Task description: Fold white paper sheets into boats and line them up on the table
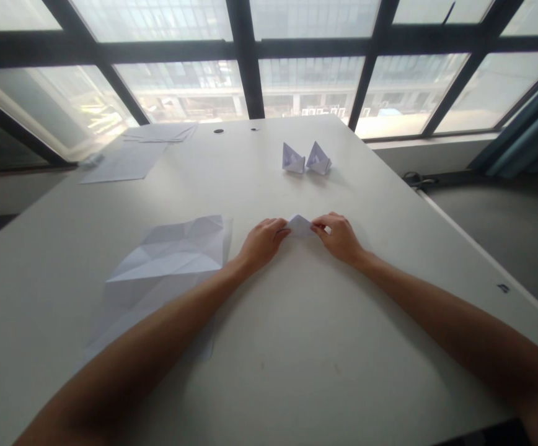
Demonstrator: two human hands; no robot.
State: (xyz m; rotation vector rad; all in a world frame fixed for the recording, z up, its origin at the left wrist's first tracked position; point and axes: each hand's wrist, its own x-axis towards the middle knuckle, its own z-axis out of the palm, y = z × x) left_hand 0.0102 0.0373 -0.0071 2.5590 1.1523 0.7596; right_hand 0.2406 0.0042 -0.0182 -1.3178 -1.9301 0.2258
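- We see our left hand (262, 243) pinching the folded paper's (299, 226) left edge, our right hand (337, 235) pinching its right.
- Folded paper: right of creased sheet (167, 263); peak points away from us, long axis left-right.
- Two paper boats (292, 165): beyond creased sheet, rightward.
- White table (297, 316) under creased sheet; windows (310, 83) far beyond it, blue curtain (520, 118) far right.

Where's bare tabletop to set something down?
Bare table between the forearms; between the loose sheets and two folded paper shapes; right of the right hand, toward the table edge. Crowded: the small folded paper, held by that hand and the left hand; creased paper under the left forearm.
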